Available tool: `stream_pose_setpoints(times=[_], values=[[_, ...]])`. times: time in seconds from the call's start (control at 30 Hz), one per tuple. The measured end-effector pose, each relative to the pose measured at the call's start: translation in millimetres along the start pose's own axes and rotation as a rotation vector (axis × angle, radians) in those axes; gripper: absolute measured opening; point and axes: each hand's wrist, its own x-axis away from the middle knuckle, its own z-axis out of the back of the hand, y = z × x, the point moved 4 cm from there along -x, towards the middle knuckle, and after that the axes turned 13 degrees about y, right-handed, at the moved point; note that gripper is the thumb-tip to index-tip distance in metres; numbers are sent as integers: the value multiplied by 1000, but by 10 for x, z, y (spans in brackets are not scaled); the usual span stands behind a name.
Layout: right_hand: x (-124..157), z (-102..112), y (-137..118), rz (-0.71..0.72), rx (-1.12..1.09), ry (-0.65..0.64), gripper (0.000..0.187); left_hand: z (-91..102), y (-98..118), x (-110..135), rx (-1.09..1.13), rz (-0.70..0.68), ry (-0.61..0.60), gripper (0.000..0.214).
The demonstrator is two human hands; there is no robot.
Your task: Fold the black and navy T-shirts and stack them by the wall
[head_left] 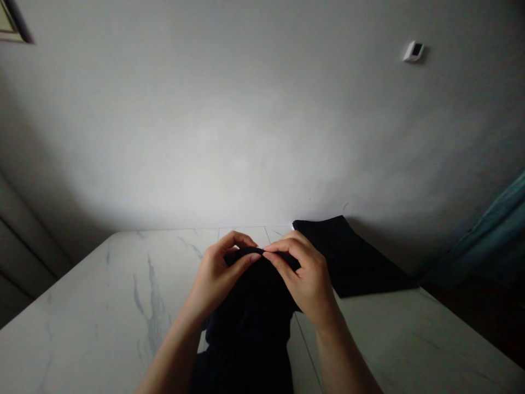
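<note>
A black cloth garment (254,306) hangs between my forearms, raised at its top edge and spreading down toward the bottom of the view. My left hand (223,265) pinches that top edge between thumb and fingers. Close against it, my right hand (301,268) pinches the same edge, so the fingertips of both hands nearly meet in the middle. What kind of garment it is I cannot make out, as the fabric is very dark.
A second black cloth (365,262) lies on the right part of the white marbled table (110,295), near the wall (246,120). A small white device (414,52) is mounted on the wall. Teal fabric (492,230) hangs at the right.
</note>
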Motion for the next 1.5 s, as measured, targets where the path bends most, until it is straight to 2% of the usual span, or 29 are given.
stream_pose_setpoints(times=[0.13, 0.2, 0.3, 0.37, 0.43, 0.53, 0.7, 0.9, 1.0, 1.17, 1.3, 1.33, 1.43, 1.5], values=[[23, 3, 196, -164, 85, 17, 7, 21, 17, 16, 18, -58, 176, 17], [68, -76, 272, -287, -12, -99, 6, 14, 33, 35, 34, -116, 190, 16], [167, -250, 253, -434, -277, -340, 27, -2, 54, 65, 47, -217, 183, 13], [209, -324, 195, -471, -370, -374, 31, -19, 52, 78, 45, -254, 174, 10], [214, -347, 146, -451, -352, -289, 21, -41, 44, 85, 58, -259, 157, 7], [185, -328, 84, -343, -274, -148, 10, -54, 48, 85, 78, -241, 158, 4], [102, -221, 84, -265, -262, -129, 7, 13, 115, 68, 7, -215, 167, 7], [20, -38, 139, -190, -131, -86, 10, 84, 53, 36, -165, -35, 31, 11], [12, 5, 130, -132, -81, -51, 11, 101, 24, 21, -184, -5, 47, 7], [12, 21, 145, -126, -55, -47, 12, 127, 91, 16, -229, -111, 171, 10], [28, 6, 189, -210, -75, -118, 9, 114, 150, 50, -303, -253, 233, 10], [36, -3, 200, -243, -89, -148, 8, 101, 153, 61, -325, -285, 227, 9], [54, -25, 219, -308, -118, -205, 27, 54, 147, 89, -356, -364, 166, 7], [56, -33, 220, -314, -129, -223, 27, 32, 149, 98, -347, -404, 121, 7]])
